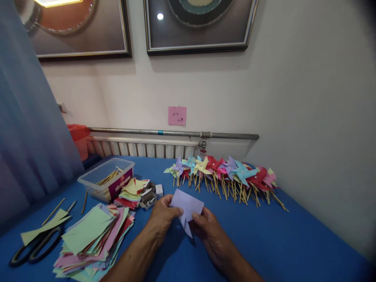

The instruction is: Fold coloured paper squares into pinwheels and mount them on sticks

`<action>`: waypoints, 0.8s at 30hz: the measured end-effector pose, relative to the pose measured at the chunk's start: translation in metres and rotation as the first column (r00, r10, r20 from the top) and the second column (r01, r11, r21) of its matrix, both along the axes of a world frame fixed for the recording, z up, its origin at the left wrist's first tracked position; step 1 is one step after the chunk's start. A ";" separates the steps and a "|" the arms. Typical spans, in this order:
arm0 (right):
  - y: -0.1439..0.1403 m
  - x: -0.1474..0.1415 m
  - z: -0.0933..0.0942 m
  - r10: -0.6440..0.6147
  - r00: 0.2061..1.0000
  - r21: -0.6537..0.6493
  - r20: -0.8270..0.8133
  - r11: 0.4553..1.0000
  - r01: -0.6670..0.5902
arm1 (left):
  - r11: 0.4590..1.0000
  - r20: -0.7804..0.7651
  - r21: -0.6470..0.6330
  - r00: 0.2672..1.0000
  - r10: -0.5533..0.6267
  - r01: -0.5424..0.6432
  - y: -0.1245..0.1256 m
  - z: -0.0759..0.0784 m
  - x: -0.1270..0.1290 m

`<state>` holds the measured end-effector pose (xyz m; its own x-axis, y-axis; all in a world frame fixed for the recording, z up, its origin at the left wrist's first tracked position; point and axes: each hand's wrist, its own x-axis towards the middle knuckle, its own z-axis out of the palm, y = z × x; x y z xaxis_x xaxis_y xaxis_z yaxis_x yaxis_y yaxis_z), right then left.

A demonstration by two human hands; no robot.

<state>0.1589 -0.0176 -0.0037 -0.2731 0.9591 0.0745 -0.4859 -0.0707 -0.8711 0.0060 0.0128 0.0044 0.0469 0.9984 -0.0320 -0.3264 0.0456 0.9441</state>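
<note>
Pink note (177, 115) on far wall above pipe: handwritten marks, too small to read. Dark red label (120, 184) on clear plastic box (96, 181), far left on table: pale print, illegible. Nothing else lettered.

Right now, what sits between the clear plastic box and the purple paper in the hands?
In the head view: a small stack of cut paper and a little open box of pins.

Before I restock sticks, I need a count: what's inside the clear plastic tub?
The tub holds a loose bundle of thin wooden sticks. Its red label and near wall hide the bottom, so anything lower can't be seen or counted.
</note>
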 end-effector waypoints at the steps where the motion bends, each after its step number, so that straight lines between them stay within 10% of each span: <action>1: -0.001 -0.004 -0.002 -0.027 1.000 0.009 -0.003 1.000 0.027 | 1.000 0.006 -0.003 1.000 0.010 -0.010 -0.001 0.001 0.002; 9: 0.008 -0.015 -0.027 -0.278 0.957 -0.038 0.082 0.959 0.282 | 0.994 -0.038 0.048 0.994 0.099 -0.097 -0.010 0.003 0.016; 24: 0.011 -0.007 -0.029 -0.317 0.937 -0.101 0.145 0.937 0.333 | 0.967 -0.217 0.181 0.951 0.218 -0.180 -0.010 0.007 0.007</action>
